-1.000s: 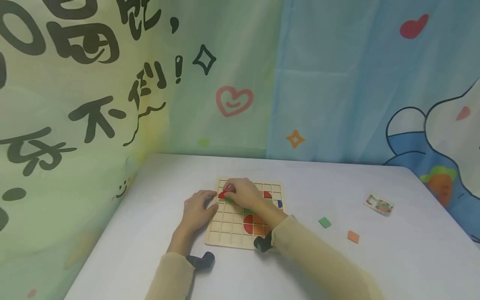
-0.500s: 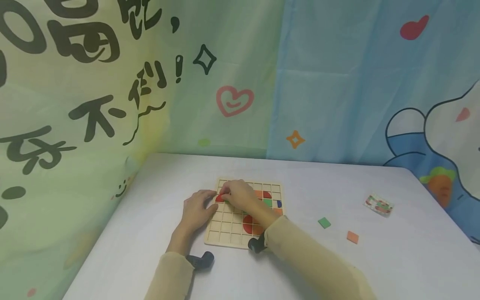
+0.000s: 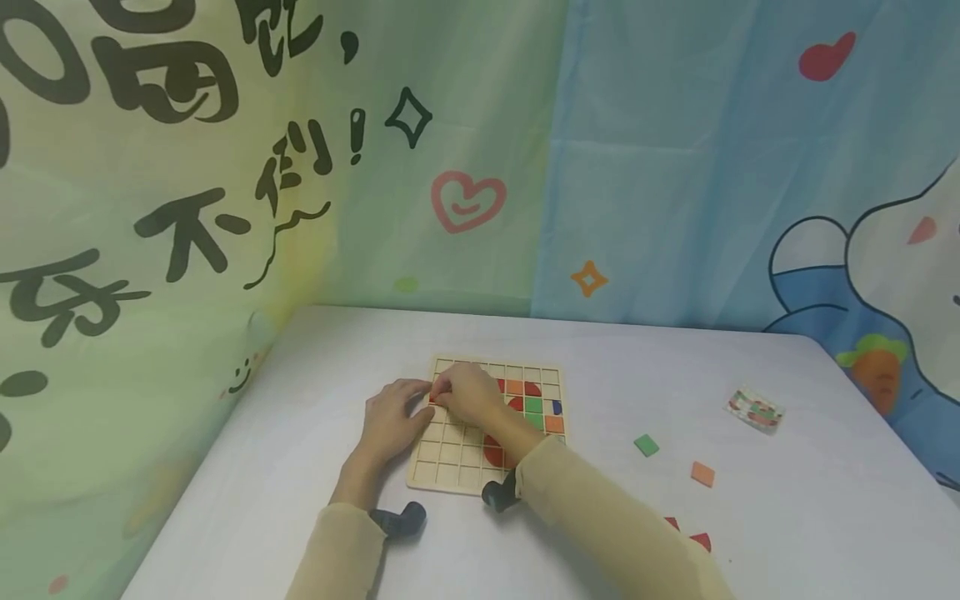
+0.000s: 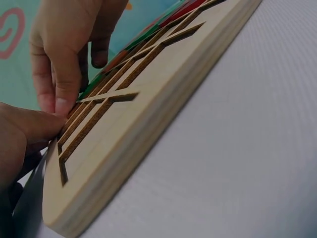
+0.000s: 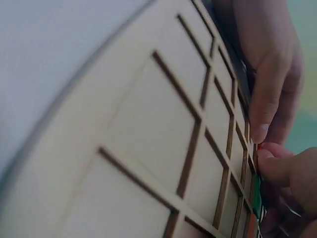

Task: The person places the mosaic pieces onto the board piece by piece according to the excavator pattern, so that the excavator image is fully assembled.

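Note:
In the head view, a wooden grid board (image 3: 450, 454) lies on the white table, with red, orange, green and blue tiles in some of its cells. My right hand (image 3: 471, 393) reaches across to the board's left edge. Its thumb and fingertip pinch a small red piece (image 5: 260, 146), mostly hidden by the fingers. Resting against that same edge is my left hand (image 3: 393, 418), fingers loosely bent. Its fingertips meet those of the right hand (image 4: 69, 54) in the left wrist view. A green tile (image 5: 257, 196) sits in the board beside the right hand.
Right of the board lie a loose green tile (image 3: 647, 445) and an orange tile (image 3: 702, 474). Two red pieces (image 3: 701, 542) lie partly beside the right sleeve. A printed card (image 3: 755, 410) is farther right. A patterned curtain (image 3: 637, 167) hangs behind the table.
My right hand has moved left and slightly down along the board with the red piece, to its left edge. Red pieces by the right sleeve have come into view. The left hand stays put.

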The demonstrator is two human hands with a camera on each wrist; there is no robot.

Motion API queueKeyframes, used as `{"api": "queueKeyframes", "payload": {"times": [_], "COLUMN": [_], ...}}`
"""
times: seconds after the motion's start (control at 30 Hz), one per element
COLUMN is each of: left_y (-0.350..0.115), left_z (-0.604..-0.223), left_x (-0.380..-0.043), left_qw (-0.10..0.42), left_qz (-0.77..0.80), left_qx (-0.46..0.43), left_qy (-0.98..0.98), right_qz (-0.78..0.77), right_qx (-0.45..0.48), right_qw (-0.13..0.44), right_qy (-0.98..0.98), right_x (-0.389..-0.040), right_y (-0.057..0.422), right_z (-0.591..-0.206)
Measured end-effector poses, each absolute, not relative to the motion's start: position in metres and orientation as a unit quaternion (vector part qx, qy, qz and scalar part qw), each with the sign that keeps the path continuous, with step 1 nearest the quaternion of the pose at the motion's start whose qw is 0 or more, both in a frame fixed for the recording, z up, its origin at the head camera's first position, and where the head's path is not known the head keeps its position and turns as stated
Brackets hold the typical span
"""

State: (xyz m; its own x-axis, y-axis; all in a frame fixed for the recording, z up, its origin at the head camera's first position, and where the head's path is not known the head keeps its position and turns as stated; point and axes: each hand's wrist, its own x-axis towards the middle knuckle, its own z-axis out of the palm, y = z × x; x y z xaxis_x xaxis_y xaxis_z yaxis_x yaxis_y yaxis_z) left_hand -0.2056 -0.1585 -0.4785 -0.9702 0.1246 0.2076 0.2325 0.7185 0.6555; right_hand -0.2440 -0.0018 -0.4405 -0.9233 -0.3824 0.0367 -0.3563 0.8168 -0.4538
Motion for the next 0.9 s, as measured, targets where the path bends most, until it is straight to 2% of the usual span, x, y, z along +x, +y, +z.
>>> {"api": "queueKeyframes", "payload": {"times": [0.17,0.37,0.5,0.67,0.9], "left_y": [-0.152,-0.155,-0.157,-0.159,-0.157], "left_z": [-0.481,-0.478,-0.477,-0.476,-0.481], "left_x": [-0.207,-0.205,-0.204,-0.205,-0.206], "left_qw": [0.068,0.06,0.052,0.042,0.046], "left_qz": [-0.367,-0.35,-0.342,-0.346,-0.353], "left_qx": [-0.103,-0.085,-0.076,-0.084,-0.094], "left_qy": [-0.922,-0.931,-0.935,-0.934,-0.93], "right_qz": [-0.258,-0.272,-0.24,-0.224,-0.232], "right_qx": [-0.203,-0.213,-0.162,-0.064,-0.043], "right_qw": [0.008,0.02,0.026,0.006,0.01], "right_qy": [0.944,0.938,0.957,0.973,0.972], "right_x": [-0.237,-0.214,-0.195,-0.169,-0.146], "right_y": [0.018,0.083,0.146,0.219,0.263], "right_z": [-0.44,-0.427,-0.421,-0.423,-0.437]}}
